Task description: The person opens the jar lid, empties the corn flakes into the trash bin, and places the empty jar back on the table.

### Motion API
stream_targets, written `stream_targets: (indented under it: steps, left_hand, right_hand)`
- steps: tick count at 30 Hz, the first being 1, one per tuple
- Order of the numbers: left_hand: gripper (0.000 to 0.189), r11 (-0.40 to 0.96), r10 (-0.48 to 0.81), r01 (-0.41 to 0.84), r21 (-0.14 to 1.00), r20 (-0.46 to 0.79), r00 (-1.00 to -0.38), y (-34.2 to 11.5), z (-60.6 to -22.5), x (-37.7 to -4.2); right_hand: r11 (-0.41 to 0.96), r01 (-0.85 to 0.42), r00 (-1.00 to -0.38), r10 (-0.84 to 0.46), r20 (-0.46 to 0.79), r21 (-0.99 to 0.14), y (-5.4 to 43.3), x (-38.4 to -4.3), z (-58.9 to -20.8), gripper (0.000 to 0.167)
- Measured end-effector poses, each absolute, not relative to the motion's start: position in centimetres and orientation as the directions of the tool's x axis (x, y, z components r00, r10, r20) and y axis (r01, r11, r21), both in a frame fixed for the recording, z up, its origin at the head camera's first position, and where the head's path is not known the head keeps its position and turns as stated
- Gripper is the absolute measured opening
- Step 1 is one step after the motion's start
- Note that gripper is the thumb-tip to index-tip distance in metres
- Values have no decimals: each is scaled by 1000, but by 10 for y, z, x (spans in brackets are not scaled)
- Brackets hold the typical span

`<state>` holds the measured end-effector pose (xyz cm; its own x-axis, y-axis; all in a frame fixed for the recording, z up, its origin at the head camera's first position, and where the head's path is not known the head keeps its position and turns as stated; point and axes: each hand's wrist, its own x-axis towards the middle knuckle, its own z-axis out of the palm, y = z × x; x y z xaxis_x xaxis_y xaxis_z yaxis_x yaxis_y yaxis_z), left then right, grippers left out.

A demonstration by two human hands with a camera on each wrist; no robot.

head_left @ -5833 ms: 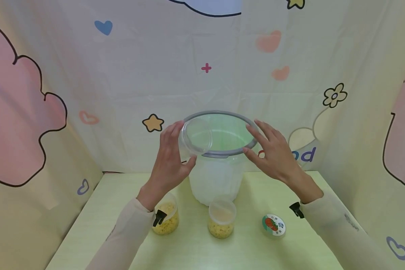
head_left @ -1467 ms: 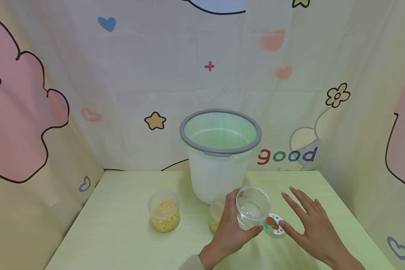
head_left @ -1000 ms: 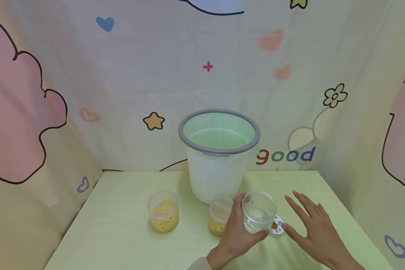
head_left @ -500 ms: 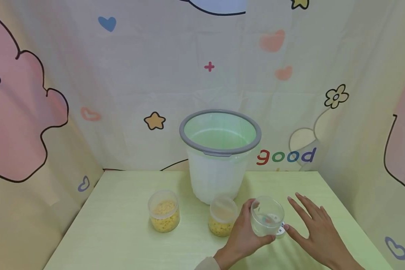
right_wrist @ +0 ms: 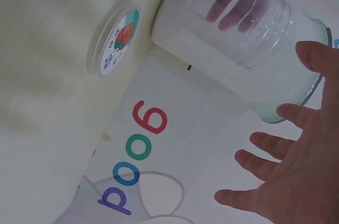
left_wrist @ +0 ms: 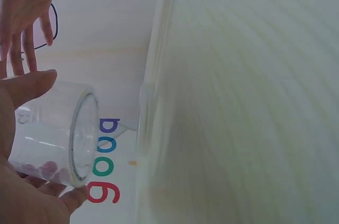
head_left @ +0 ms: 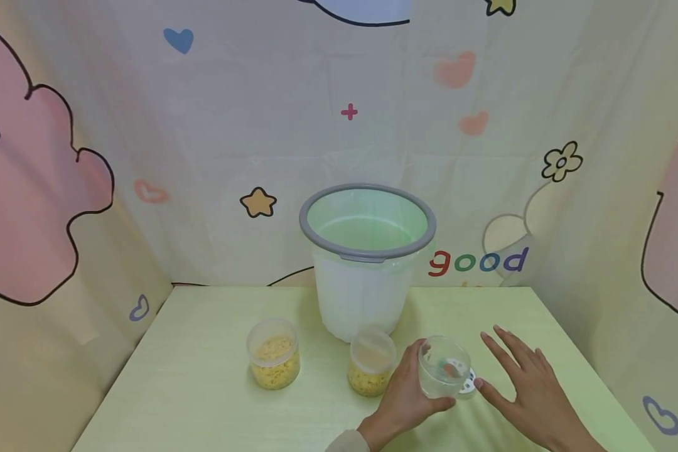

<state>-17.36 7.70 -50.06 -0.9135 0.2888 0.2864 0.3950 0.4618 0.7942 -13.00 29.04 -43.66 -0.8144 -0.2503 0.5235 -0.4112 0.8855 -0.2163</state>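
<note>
Left of the bin [head_left: 361, 289], on the backdrop [head_left: 294, 94] behind it, we see an orange star [head_left: 258, 203]. Below the star, to the bin's front left, the left tub [head_left: 274, 356] stands upright on the pale counter [head_left: 192, 351]; yellow bits [head_left: 275, 376] show through its wall. The bin itself stands upright near the backdrop, white outside and pale green within, with a grey rim [head_left: 367, 253]. Just in front of the bin we see the middle tub [head_left: 371, 351], also holding yellow bits.

To the bin's front right is the left hand [head_left: 408, 392], coming out of a light sleeve [head_left: 347, 441], beside the middle tub; we cannot tell whether the two touch. Its grip is closed round a clear jar [head_left: 442, 367], thumb on one side and fingers on the other. We see the jar to the bin's front right, held above the counter, threaded neck upwards. Farther right of the bin the lid [right_wrist: 121, 38] lies face up on the counter, red fruit printed on it, partly behind the jar in the head view. Also right of the bin, the backdrop reads "good" [head_left: 478, 260]. Farthest right of the bin is the right hand [head_left: 533, 395], its grip wide, fingers spread, holding nothing.
</note>
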Motion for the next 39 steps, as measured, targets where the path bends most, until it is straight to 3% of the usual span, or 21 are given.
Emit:
stream_targets:
  steps: [11, 39]
  left_hand:
    - [101, 497, 291, 328, 804, 201, -935, 78, -512, -178]
    - [103, 479, 300, 279, 833, 144, -943, 78, -535, -188]
  right_hand:
    - [888, -407, -823, -255, 508, -214, 289, -130, -439, 78]
    - [892, -385, -849, -241, 470, -238, 297, -129, -450, 76]
